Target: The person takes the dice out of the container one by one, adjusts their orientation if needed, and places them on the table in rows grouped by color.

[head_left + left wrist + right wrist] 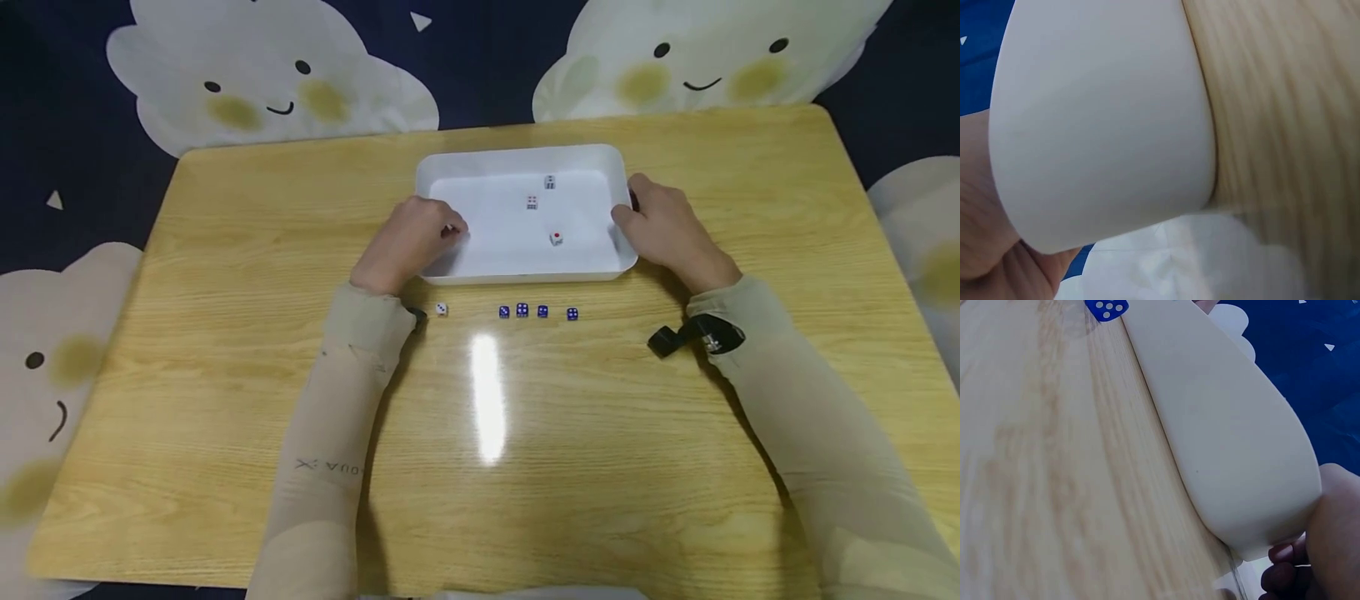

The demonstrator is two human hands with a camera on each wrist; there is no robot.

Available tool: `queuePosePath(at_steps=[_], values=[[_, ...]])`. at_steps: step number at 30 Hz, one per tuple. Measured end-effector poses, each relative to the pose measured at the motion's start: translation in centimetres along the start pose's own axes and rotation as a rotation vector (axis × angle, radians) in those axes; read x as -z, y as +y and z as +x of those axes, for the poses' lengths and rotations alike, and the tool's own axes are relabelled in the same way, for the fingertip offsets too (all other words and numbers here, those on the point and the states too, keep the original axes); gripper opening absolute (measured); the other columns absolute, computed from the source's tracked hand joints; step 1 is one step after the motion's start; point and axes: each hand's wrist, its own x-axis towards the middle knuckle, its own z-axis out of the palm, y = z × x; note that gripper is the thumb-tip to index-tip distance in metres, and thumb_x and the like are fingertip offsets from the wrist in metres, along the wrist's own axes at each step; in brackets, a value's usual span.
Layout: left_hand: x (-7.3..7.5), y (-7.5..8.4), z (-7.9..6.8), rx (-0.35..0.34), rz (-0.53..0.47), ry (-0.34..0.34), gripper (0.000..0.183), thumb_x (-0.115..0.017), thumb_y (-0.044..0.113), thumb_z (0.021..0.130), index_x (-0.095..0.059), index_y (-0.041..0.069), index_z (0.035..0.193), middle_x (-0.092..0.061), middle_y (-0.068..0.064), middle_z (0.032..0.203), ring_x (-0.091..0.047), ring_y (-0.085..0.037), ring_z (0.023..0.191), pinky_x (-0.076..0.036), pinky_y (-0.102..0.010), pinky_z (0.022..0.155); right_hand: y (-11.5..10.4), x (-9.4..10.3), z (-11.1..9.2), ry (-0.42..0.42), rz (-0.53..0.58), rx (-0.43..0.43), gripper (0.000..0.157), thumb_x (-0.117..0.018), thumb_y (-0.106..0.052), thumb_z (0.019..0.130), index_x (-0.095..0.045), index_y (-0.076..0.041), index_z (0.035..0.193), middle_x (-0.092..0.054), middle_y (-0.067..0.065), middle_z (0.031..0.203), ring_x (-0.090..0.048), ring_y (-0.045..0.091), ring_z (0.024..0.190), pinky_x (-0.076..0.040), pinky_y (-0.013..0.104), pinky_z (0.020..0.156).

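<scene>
A shallow white tray (495, 242) lies on the wooden table with three white dice inside, one of them a die showing a red dot (557, 238). My right hand (663, 225) grips the tray's right end, thumb over the rim and fingers outside the wall. Over the left end reaches my left hand (412, 237), its bent fingertips low inside the tray; I cannot tell whether they pinch something. In the left wrist view the tray wall (1104, 125) hides those fingertips. The right wrist view shows curled fingers (1285, 575) beneath the tray's corner.
In front of the tray, a white die (442, 309) lies near the left wrist. Several blue dice, among them a blue die (572, 314) at the right end, form a loose row. A dark cloth with a cloud print (480, 67) borders the wooden table (225, 400).
</scene>
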Motion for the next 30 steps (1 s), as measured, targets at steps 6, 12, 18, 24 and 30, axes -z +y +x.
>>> queuePosePath(at_steps=[6,12,18,24,30], values=[[0.1,-0.1,-0.1,0.021,-0.012,0.001,0.023,-0.060,0.010,0.103,-0.080,0.007,0.113,-0.078,-0.011,0.119,-0.071,-0.018,0.111,-0.057,-0.037,0.100,0.0,-0.2,0.4,-0.002,0.003,0.007,0.041,-0.036,-0.033,0.104,-0.050,0.001,0.123,-0.059,0.023,0.108,-0.054,0.036,0.094,-0.040,0.040,0.073],[0.4,0.1,-1.0,0.012,-0.022,0.048,0.022,-0.062,0.009,0.102,-0.079,0.005,0.114,-0.078,-0.012,0.119,-0.072,-0.022,0.114,-0.057,-0.037,0.101,-0.3,-0.5,0.5,-0.017,0.010,0.017,0.039,-0.037,-0.033,0.104,-0.050,0.000,0.120,-0.058,0.022,0.105,-0.054,0.036,0.093,-0.039,0.040,0.073],[0.9,0.0,-2.8,-0.067,-0.042,0.150,0.018,-0.065,0.006,0.100,-0.079,0.002,0.110,-0.079,-0.014,0.112,-0.074,-0.026,0.108,-0.058,-0.038,0.099,0.0,-0.3,0.4,-0.001,0.007,0.028,0.035,-0.037,-0.034,0.103,-0.050,-0.003,0.114,-0.058,0.022,0.102,-0.054,0.037,0.092,-0.039,0.039,0.072],[1.1,-0.3,-4.5,-0.117,-0.029,0.184,0.015,-0.067,0.005,0.099,-0.079,0.002,0.107,-0.079,-0.012,0.108,-0.074,-0.023,0.102,-0.059,-0.037,0.095,0.4,0.4,0.4,-0.010,0.004,0.022,0.038,-0.036,-0.034,0.103,-0.050,-0.002,0.118,-0.058,0.023,0.105,-0.054,0.038,0.094,-0.039,0.039,0.073],[1.2,-0.3,-5.8,-0.183,-0.032,0.227,0.013,-0.068,0.004,0.098,-0.079,0.003,0.105,-0.079,-0.010,0.104,-0.074,-0.021,0.097,-0.059,-0.037,0.091,0.8,0.8,0.2,-0.011,0.008,0.020,0.042,-0.036,-0.035,0.102,-0.050,0.000,0.122,-0.059,0.024,0.108,-0.053,0.038,0.096,-0.039,0.040,0.074]])
